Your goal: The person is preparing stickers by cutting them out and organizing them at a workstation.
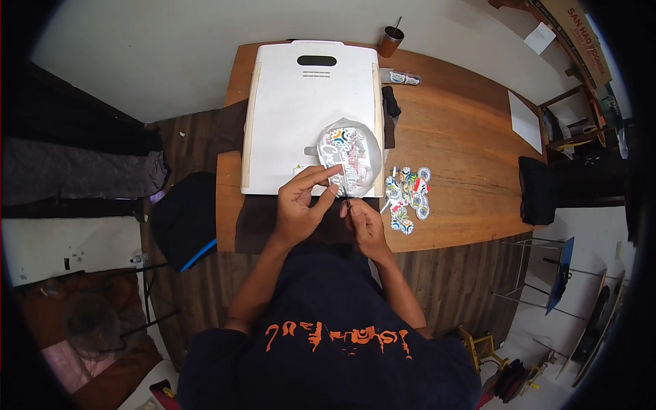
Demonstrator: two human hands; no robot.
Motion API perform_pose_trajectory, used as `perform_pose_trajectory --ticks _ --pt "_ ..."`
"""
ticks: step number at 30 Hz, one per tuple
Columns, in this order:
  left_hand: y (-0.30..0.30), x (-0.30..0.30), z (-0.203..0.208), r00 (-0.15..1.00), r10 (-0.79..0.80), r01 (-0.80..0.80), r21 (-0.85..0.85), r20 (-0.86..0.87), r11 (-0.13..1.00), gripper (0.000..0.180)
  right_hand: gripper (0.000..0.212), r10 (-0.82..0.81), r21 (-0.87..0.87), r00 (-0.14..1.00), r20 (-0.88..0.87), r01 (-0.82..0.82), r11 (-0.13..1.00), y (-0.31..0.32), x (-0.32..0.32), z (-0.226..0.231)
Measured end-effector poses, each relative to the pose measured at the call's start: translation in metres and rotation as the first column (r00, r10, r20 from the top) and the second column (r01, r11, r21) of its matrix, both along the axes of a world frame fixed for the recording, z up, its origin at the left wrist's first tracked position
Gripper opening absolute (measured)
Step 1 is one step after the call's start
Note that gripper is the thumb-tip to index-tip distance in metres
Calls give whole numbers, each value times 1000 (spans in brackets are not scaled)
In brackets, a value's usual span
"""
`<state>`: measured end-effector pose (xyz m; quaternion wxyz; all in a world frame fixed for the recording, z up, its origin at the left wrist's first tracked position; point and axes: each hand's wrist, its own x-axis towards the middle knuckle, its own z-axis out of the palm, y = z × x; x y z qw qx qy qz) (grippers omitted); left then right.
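My left hand (301, 205) is at the front edge of a white flat-topped machine (301, 130), its thumb and index finger closed on a small printed sticker piece (335, 179), mostly hidden by the fingers. Just right of it my right hand (365, 224) grips a thin dark tool (348, 198), probably small scissors, its tip pointing up toward the left fingertips. Beyond both hands, a rounded clear plastic bag or dish (371, 171) sits on the machine, holding colourful printed pieces and white lettering. Which of the two it is, I cannot tell.
Several colourful cut stickers (410, 195) lie in a pile on the wooden table (454, 137), right of my hands. Farther back are a clear packet (401, 77) and a brown cup (391, 42) with a stick in it. A white sheet (525, 119) lies near the right edge.
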<state>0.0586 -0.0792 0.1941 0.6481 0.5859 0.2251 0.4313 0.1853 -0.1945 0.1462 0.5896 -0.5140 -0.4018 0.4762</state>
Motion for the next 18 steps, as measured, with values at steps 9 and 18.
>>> perform_pose_trajectory --ticks 9,18 --pt "0 1 0 1000 7 -7 4 6 1000 37 36 0 4 1000 -9 1 1000 0 0 -3" --pt "0 0 1 1000 8 -8 0 -16 1000 37 36 1 0 1000 -3 -1 1000 -1 0 -2"
